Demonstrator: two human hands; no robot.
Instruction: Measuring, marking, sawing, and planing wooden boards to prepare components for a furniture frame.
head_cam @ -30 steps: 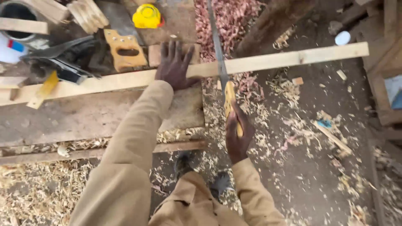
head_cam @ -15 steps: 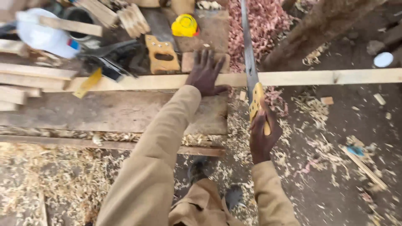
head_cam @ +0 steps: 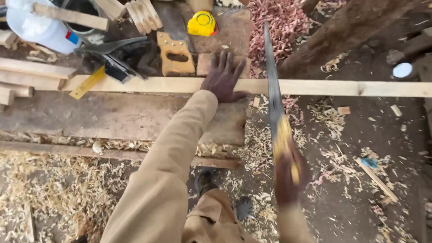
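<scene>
Left hand (head_cam: 223, 77) is down flat on the plank (head_cam: 252, 86), palm pressing, fingers spread and pointing away from the body, thumb hooked over the near edge. Nothing gripped there, just an open hand pinning the wood to the bench (head_cam: 112, 117). The left arm runs out long and nearly straight in a tan sleeve.

Right hand (head_cam: 290, 173) is closed around the yellow handle of the saw (head_cam: 273, 99), a full fist, blurred in the shot. The forearm sits low and close to the body, wrist in line with the blade.

The saw's long axis runs away from the person, tip far and slightly left, handle near. The blade crosses the plank just right of the left hand, close to square with it. It is a long, narrow, dark grey blade, edge-on, tapering to the tip.

The plank lies left to right across the whole view, pale and thin, its left part on the bench, its right part hanging out over the dirt floor (head_cam: 360, 189) and shavings.

Behind the left hand: a second saw (head_cam: 174, 56) with a wooden handle, a yellow tape measure (head_cam: 202, 23), a yellow ruler (head_cam: 88, 83) and a white jug (head_cam: 38, 28).
</scene>
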